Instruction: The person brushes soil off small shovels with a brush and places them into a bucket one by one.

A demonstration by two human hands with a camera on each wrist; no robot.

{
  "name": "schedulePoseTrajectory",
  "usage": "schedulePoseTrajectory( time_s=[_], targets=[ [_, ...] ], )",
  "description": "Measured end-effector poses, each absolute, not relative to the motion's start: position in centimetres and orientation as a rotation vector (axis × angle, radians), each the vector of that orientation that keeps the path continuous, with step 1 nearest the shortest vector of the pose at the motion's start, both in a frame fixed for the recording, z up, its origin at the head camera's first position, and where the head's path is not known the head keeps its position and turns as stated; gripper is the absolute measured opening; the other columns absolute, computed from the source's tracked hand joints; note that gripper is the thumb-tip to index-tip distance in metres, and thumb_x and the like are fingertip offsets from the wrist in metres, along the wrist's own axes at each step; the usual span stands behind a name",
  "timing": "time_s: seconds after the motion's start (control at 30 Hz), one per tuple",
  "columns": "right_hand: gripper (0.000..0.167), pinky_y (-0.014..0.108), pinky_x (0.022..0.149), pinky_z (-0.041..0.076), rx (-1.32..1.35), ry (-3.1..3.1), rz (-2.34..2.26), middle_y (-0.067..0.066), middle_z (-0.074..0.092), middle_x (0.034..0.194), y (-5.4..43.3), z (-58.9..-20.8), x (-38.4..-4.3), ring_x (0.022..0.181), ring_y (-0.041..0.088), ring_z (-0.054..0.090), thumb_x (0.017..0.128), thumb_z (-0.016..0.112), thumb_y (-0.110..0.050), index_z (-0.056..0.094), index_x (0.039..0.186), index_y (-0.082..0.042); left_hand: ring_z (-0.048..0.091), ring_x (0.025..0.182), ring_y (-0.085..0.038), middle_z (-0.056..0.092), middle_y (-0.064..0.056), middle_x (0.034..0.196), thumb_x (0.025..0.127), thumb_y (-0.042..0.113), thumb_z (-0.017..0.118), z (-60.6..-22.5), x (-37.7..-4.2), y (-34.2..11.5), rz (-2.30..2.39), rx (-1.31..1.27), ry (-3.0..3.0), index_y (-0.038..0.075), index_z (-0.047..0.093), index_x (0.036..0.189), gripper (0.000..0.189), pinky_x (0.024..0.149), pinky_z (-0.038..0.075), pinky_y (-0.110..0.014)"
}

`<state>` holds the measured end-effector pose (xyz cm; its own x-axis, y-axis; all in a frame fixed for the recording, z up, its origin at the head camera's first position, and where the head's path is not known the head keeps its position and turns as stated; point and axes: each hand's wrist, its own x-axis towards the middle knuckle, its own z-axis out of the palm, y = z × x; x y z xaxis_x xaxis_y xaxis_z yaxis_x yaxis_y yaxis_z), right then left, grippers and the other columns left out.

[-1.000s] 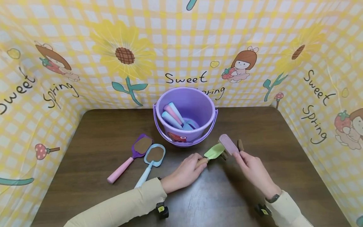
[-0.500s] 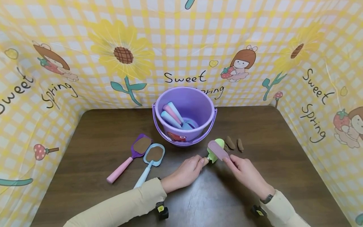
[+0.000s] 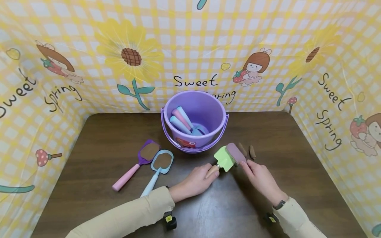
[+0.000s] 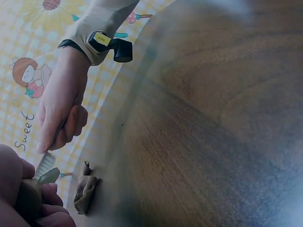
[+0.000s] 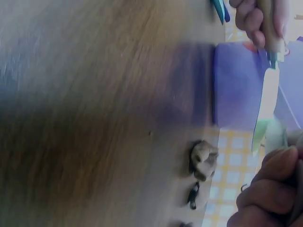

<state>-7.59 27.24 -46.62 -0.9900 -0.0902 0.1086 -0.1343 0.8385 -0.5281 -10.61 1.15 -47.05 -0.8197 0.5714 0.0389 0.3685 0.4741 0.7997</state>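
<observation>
My left hand (image 3: 194,180) grips the wooden handle of a small green trowel (image 3: 223,159), its blade turned broad side to the head camera. In my right hand (image 3: 263,180) is a dusty-pink brush (image 3: 236,152), pinched near its end. The brush overlaps the trowel blade's right edge in the head view, and its pale bristles (image 4: 46,163) show in the left wrist view. Behind the brush lie brown, clay-like lumps (image 3: 252,152) on the table, one of them a crumpled lump (image 5: 204,158) in the right wrist view.
A purple bucket (image 3: 217,99) with pink and blue handles inside stands at the back middle. To its left lie a purple shovel with a pink handle (image 3: 126,177) and a light-blue one (image 3: 150,181), both with brown patches on their blades. Checked cloth walls surround the wooden table (image 3: 101,132).
The brush first swept left across the trowel, then moved back to the right edge of its blade. The trowel has turned, showing its blade more broadly. Bucket and shovels stay put.
</observation>
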Motion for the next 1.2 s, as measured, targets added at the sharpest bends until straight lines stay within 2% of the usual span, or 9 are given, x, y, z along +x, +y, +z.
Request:
schedulePoseTrajectory(
  time_s=[0.13, 0.4, 0.7, 0.83, 1.03, 1.2],
  targets=[
    [0.038, 0.026, 0.051, 0.031, 0.118, -2.924, 0.899, -0.007, 0.032, 0.062, 27.4, -46.5, -7.4, 0.052, 0.010, 0.035, 0.108, 0.059, -0.028, 0.047, 0.075, -0.014, 0.045, 0.063, -0.011, 0.044, 0.004, 0.072, 0.107, 0.027, 0.058, -47.1, -10.4, 1.0, 1.234, 0.806, 2.481, 0.010, 0.055, 0.089, 0.025, 0.059, 0.041, -0.028],
    [0.028, 0.022, 0.047, 0.030, 0.424, -2.890, 0.995, -0.016, 0.032, 0.062, 26.5, -46.8, -7.0, 0.051, -0.002, 0.032, 0.106, 0.062, -0.023, 0.053, 0.080, -0.019, 0.042, 0.061, -0.009, 0.042, 0.004, 0.072, 0.109, 0.027, 0.053, -47.1, -10.4, 1.1, 1.276, 0.778, 2.438, 0.008, 0.053, 0.096, 0.022, 0.056, 0.037, -0.026],
    [0.035, 0.026, 0.054, 0.034, 0.185, -2.900, 0.961, -0.008, 0.032, 0.064, 27.6, -47.2, -7.4, 0.054, 0.008, 0.035, 0.110, 0.054, -0.027, 0.048, 0.078, -0.014, 0.041, 0.061, -0.009, 0.042, 0.004, 0.072, 0.110, 0.028, 0.052, -47.1, -10.4, 1.2, 1.377, 0.730, 2.382, 0.008, 0.057, 0.102, 0.022, 0.057, 0.036, -0.026],
    [0.036, 0.026, 0.052, 0.033, 0.154, -2.905, 0.948, -0.007, 0.032, 0.063, 27.7, -46.9, -7.4, 0.053, 0.009, 0.036, 0.110, 0.056, -0.028, 0.048, 0.078, -0.014, 0.041, 0.061, -0.008, 0.042, 0.004, 0.071, 0.109, 0.027, 0.053, -47.2, -10.4, 1.3, 1.342, 0.762, 2.411, 0.008, 0.056, 0.099, 0.021, 0.056, 0.037, -0.026],
    [0.035, 0.023, 0.048, 0.029, 0.350, -2.870, 0.931, -0.015, 0.031, 0.062, 26.6, -46.3, -7.1, 0.051, 0.000, 0.032, 0.105, 0.063, -0.022, 0.048, 0.074, -0.019, 0.042, 0.061, -0.011, 0.040, 0.004, 0.071, 0.107, 0.025, 0.057, -47.1, -10.1, 1.6, 1.224, 0.859, 2.531, 0.010, 0.050, 0.089, 0.024, 0.054, 0.037, -0.028],
    [0.035, 0.024, 0.049, 0.030, 0.281, -2.923, 0.910, -0.012, 0.030, 0.062, 26.8, -46.2, -7.5, 0.052, 0.003, 0.033, 0.108, 0.060, -0.026, 0.050, 0.075, -0.017, 0.042, 0.060, -0.011, 0.039, 0.005, 0.070, 0.106, 0.026, 0.059, -47.1, -10.0, 1.6, 1.191, 0.868, 2.547, 0.011, 0.051, 0.088, 0.024, 0.054, 0.037, -0.027]
  ],
)
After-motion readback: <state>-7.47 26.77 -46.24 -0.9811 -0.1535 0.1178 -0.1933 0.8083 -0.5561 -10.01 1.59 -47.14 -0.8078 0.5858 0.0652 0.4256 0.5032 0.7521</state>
